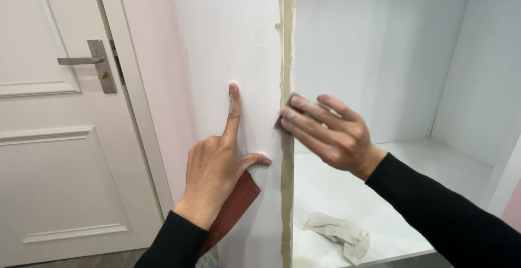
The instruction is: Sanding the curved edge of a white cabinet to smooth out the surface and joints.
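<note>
My left hand [220, 162] rests on the white cabinet side panel [228, 40], index finger stretched up and thumb out against the panel. A reddish-brown sheet of sandpaper [234, 205] is tucked under its palm. My right hand [325, 132] presses a small folded piece of sandpaper [284, 117] with its fingertips against the panel's front edge [286, 192], which shows a raw tan strip running from top to bottom.
The white cabinet interior [380, 45] opens to the right, with a shelf [434, 159] below. A crumpled beige rag [339, 234] lies on that shelf. A white door [49, 154] with a metal lever handle [87, 61] stands at left beside a pink wall [154, 72].
</note>
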